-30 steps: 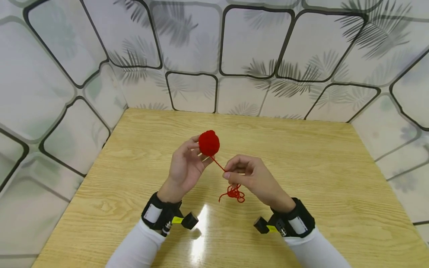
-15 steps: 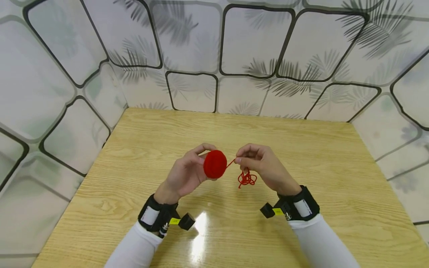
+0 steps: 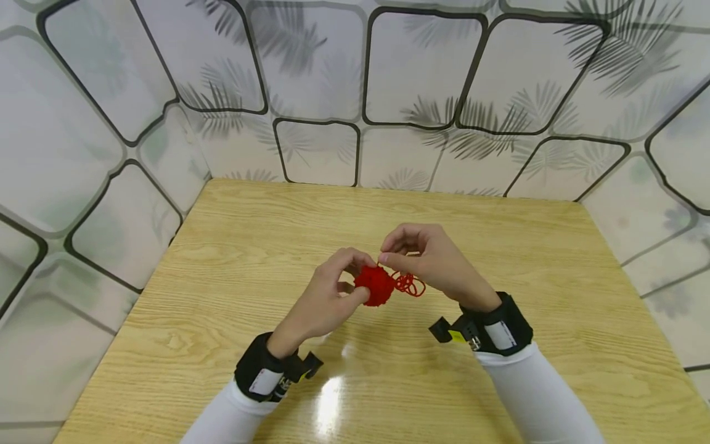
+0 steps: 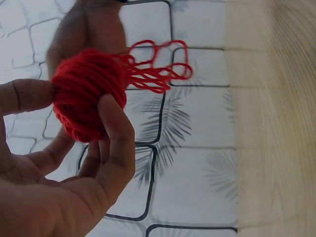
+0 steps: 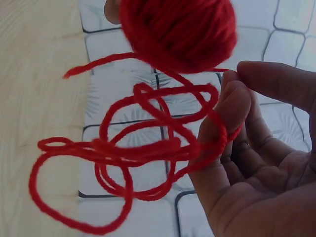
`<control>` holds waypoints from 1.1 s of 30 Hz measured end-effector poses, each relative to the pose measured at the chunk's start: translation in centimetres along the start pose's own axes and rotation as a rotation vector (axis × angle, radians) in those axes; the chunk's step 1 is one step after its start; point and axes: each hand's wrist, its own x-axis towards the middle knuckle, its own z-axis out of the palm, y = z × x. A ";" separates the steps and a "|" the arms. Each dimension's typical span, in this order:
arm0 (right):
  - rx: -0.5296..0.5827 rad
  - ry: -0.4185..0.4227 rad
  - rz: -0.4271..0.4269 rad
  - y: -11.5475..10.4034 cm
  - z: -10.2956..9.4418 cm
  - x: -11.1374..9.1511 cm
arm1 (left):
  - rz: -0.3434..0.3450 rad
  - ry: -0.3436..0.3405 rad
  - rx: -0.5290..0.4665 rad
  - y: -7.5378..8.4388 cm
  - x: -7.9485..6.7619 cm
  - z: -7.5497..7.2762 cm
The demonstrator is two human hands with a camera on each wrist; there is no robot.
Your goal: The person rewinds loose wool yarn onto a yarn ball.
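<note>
A ball of red yarn (image 3: 375, 286) is held above the table by my left hand (image 3: 331, 293), thumb and fingers pressed into its sides. The left wrist view shows the wound strands of the yarn ball (image 4: 89, 94) between those fingertips. Just right of the ball, my right hand (image 3: 424, 256) pinches the strand that runs off it. Loose loops of yarn (image 3: 409, 284) dangle from the right hand. In the right wrist view the tangled loops (image 5: 138, 148) hang beside the palm, and one loose tail end points away from the hand.
A light wood-grain table (image 3: 277, 222) lies beneath both hands. Pale panels (image 3: 316, 61) with dark line and leaf patterns stand along its back and sides. Each wrist bears a black strap (image 3: 501, 327) with a small camera on it.
The left hand has turned over from palm up to knuckles up, bringing the ball right and down, close to the right hand. The right hand has moved up and right with the loops.
</note>
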 end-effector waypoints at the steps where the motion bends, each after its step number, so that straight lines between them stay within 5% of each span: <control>1: -0.030 0.008 -0.007 -0.2 0.2 0.0 | 0.006 0.033 0.053 -0.1 0.0 0.1; 6: -0.071 0.033 -0.046 -1.1 1.4 -0.1 | 0.004 0.224 0.137 -0.9 0.4 0.3; 10: -0.071 0.036 -0.065 -1.4 2.6 -0.6 | -0.019 0.360 -0.006 -1.2 1.1 0.1; 13: -0.049 0.035 -0.067 -1.4 3.4 -1.1 | -0.036 0.401 -0.215 -1.1 1.5 -0.3; 18: 0.008 0.021 -0.070 -1.1 4.4 -1.5 | -0.115 0.384 -0.687 -0.9 1.8 -1.1; 21: 0.031 0.005 -0.087 -0.6 4.7 -1.6 | -0.155 0.342 -0.884 -0.8 1.8 -1.7; 33: 0.311 -0.094 -0.038 2.4 3.5 -1.6 | -0.116 0.162 -1.293 -0.5 1.2 -2.8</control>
